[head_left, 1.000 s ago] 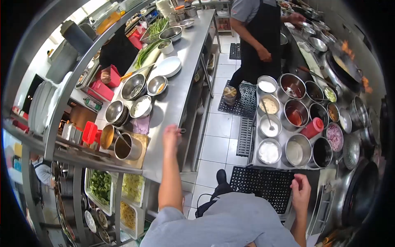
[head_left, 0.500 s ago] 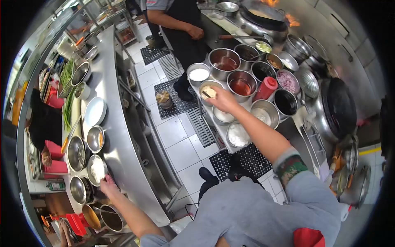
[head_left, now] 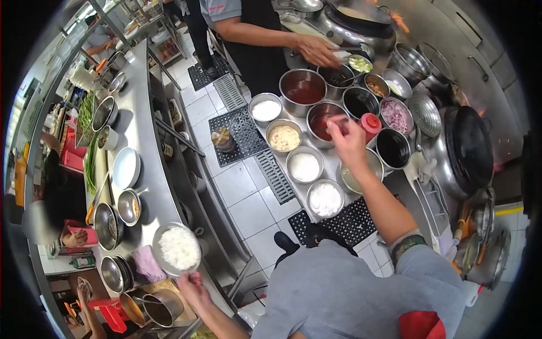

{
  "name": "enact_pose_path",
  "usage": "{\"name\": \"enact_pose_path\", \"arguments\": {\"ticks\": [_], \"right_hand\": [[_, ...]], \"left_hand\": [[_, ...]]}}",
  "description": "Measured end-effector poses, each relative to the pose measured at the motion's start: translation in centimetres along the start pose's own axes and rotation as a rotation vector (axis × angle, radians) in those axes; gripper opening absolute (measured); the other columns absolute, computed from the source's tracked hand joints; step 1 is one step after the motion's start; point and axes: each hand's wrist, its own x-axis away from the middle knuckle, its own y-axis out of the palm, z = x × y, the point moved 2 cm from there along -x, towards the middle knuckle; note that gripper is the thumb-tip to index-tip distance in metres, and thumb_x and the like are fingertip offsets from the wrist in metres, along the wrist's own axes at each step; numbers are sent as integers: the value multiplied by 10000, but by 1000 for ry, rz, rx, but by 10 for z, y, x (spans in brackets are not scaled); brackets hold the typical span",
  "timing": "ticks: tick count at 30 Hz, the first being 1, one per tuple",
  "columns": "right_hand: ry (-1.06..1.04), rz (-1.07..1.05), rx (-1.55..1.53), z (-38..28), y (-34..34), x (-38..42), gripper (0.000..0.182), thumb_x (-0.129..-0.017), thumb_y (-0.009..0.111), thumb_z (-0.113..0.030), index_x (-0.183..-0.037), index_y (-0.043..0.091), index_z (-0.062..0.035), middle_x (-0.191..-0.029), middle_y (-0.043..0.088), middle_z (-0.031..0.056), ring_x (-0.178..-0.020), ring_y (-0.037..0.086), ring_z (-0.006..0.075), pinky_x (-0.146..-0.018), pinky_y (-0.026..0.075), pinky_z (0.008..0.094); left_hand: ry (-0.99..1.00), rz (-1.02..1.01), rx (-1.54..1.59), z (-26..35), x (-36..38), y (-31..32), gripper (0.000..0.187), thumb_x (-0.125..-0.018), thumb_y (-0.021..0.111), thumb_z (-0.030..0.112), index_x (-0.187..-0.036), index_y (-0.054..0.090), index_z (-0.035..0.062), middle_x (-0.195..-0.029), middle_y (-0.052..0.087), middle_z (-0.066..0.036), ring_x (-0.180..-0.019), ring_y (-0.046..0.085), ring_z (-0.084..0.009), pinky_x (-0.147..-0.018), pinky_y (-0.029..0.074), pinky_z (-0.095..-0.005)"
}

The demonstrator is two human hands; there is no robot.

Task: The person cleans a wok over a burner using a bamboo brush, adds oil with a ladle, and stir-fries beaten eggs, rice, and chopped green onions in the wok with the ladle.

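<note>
My left hand [head_left: 195,291] grips the rim of a metal bowl [head_left: 196,263] at the edge of the left counter. White food that looks like rice [head_left: 179,247] fills it. Over on the right, my right hand [head_left: 348,141] hovers above the pots with its fingers partly extended, and I see nothing held in them. Nearest to it are a pot of red sauce [head_left: 319,125] and a red squeeze bottle [head_left: 370,124]. Around these stand a container of pale yellow seasoning [head_left: 284,138] and containers of white powder [head_left: 305,167].
A co-worker's hand [head_left: 319,51] reaches over a dark sauce pot [head_left: 334,75]. A wok [head_left: 466,147] stands at the right, with flames at the far stove. Stacked bowls [head_left: 116,275], a white bowl [head_left: 126,168] and a pot [head_left: 162,309] line the left counter [head_left: 149,169]. Rubber mats [head_left: 237,135] lie on the tiles.
My left hand has brought the bowl of white food rightward to the counter's edge. My right hand has left the pale yellow seasoning and moved right. The co-worker's hand has reached over the pots.
</note>
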Motion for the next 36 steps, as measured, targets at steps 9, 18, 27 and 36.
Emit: {"name": "enact_pose_path", "arguments": {"ticks": [9, 18, 27, 36], "right_hand": [[-150, -117, 197, 31, 65, -48, 139, -860, 646, -150, -896, 676, -19, -778, 697, 201, -717, 703, 351, -652, 545, 420], [-31, -242, 187, 49, 76, -46, 181, -855, 639, -179, -903, 680, -10, -795, 700, 208, -739, 700, 363, -676, 543, 430], [209, -232, -32, 82, 77, -48, 190, -858, 638, -174, -889, 678, 10, -762, 725, 154, -668, 712, 225, -611, 544, 351], [512, -340, -539, 26, 20, -32, 92, -935, 632, -109, -961, 639, -21, -787, 700, 90, -514, 554, 75, -467, 464, 233]], "left_hand": [[-134, -233, -84, -19, 126, 97, 93, -919, 608, 73, -919, 515, 78, -799, 637, -59, -598, 626, -150, -562, 559, -261], [-123, -289, -220, -27, 153, 113, 100, -930, 602, 45, -885, 524, 88, -834, 643, -44, -639, 627, -106, -550, 569, -238], [-125, -302, -243, -29, 150, 129, 103, -923, 594, 36, -867, 525, 87, -828, 640, -45, -629, 619, -105, -553, 572, -239], [-73, -379, -305, -67, 98, 185, 79, -891, 581, 14, -842, 521, 28, -775, 621, -93, -589, 636, -171, -566, 570, -293]]}}
